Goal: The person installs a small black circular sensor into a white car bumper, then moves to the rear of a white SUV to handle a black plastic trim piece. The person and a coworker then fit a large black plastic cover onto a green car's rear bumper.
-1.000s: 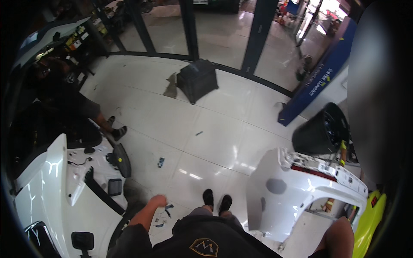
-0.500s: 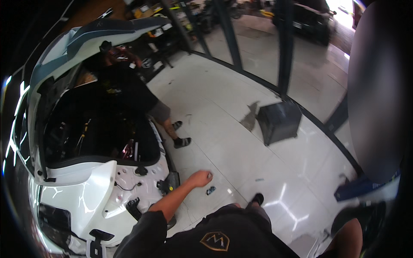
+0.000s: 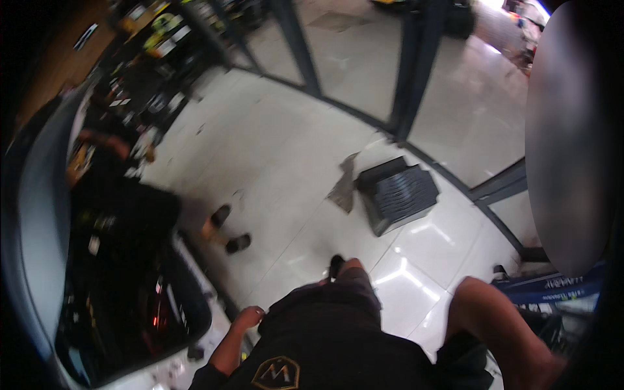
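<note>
We make out a gold-edged shield emblem (image 3: 276, 373) framing a single light character on the front of the black shirt (image 3: 344, 344), and pale lettering running along the blue panel (image 3: 552, 286) toward the lower right.

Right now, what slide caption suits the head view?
Wearer's left hand low near a white vehicle, with a dark boxy object on the pale tiled floor ahead.

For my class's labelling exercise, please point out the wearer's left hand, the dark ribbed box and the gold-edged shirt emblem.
Left hand (image 3: 248, 317), head view: middle of the blurred hand.
Dark ribbed box (image 3: 403, 193), head view: its ribbed surface.
Gold-edged shirt emblem (image 3: 277, 374), head view: its centre.
</note>
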### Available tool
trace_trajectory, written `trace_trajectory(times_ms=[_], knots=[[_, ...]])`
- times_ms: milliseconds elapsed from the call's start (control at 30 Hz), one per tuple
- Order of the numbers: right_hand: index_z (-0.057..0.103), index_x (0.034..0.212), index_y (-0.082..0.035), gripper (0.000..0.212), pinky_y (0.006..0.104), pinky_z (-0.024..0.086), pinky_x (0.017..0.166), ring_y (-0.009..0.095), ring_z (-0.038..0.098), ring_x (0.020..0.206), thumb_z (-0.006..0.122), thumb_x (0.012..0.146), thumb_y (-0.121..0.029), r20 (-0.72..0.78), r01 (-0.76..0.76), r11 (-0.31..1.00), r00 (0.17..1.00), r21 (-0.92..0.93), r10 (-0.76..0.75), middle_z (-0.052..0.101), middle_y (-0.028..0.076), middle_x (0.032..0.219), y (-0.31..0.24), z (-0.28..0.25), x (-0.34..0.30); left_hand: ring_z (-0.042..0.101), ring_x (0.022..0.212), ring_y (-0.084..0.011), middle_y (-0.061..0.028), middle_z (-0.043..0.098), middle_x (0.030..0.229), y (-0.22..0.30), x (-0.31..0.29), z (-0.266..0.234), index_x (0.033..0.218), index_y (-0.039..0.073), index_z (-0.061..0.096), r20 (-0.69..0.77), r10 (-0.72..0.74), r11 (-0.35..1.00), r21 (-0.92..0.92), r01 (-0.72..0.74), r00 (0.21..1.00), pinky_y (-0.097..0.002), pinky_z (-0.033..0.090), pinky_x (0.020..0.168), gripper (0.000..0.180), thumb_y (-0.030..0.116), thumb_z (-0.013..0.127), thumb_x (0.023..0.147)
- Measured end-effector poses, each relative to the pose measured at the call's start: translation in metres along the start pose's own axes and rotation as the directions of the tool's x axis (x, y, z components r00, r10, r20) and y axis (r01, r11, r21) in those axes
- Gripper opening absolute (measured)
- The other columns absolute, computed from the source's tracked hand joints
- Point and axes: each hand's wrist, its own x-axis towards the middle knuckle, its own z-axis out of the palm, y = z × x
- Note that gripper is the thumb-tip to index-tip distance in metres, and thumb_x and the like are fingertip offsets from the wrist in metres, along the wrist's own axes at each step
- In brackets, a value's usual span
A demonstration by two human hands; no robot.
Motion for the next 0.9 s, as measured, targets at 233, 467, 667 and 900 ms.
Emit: trace_trajectory(times_ms=[233, 467, 667, 900], knots=[[0.068, 0.098, 0.002, 0.029, 0.0277, 0.05, 0.065, 0.016, 0.065, 0.073, 0.053, 0.102, -0.022, -0.475, -0.682, 0.644, 0.72, -0.347, 0.507, 0.07, 0.011, 0.09, 0.233, 0.045, -0.197, 0.07, 0.095, -0.0305, -0.0175, 0.073, 0.099, 0.205, 0.271, -0.321, 0.116, 0.005, 0.069, -0.11, 0.193, 0.971, -0.121, -0.205, 0.975, -0.0405, 0.054, 0.084, 0.033, 0.029, 0.062, 0.094], [0.053, 0.124, 0.004, 0.059, 0.0362, 0.056, 0.063, 0.023, 0.068, 0.077, 0.044, 0.104, -0.05, -0.355, -0.854, -0.455, -0.519, 0.252, 0.777, 0.064, 0.014, 0.103, 0.547, 0.124, -0.476, 0.071, 0.086, -0.0276, -0.0142, 0.074, 0.091, 0.234, 0.465, -0.476, 0.113, 0.002, 0.068, -0.206, 0.203, 0.954, -0.178, -0.24, 0.957, -0.0376, 0.054, 0.079, 0.031, 0.025, 0.063, 0.093], [0.04, 0.109, 0.007, 0.041, 0.0341, 0.05, 0.041, 0.029, 0.066, 0.055, 0.041, 0.107, -0.034, -0.779, -0.851, -0.096, -0.514, 0.517, 0.359, 0.062, 0.019, 0.082, 0.706, 0.18, -0.561, 0.072, 0.084, -0.0236, -0.0172, 0.074, 0.092, 0.214, 0.525, -0.524, 0.109, 0.0, 0.069, 0.027, -0.117, 0.899, -0.421, 0.117, 0.993, -0.0365, 0.055, 0.071, 0.029, 0.022, 0.064, 0.092], [0.054, 0.117, 0.0, 0.038, 0.0427, 0.052, 0.066, 0.025, 0.062, 0.075, 0.055, 0.1, -0.035, -0.823, -0.909, -0.164, -0.417, 0.384, 0.384, 0.063, 0.011, 0.089, 0.778, 0.132, -0.682, 0.071, 0.08, -0.0226, -0.0128, 0.073, 0.087, 0.158, 0.618, -0.522, 0.1, 0.004, 0.072, 0.3, 0.036, 0.847, -0.515, 0.13, 0.953, -0.0396, 0.056, 0.069, 0.024, 0.023, 0.062, 0.091]])
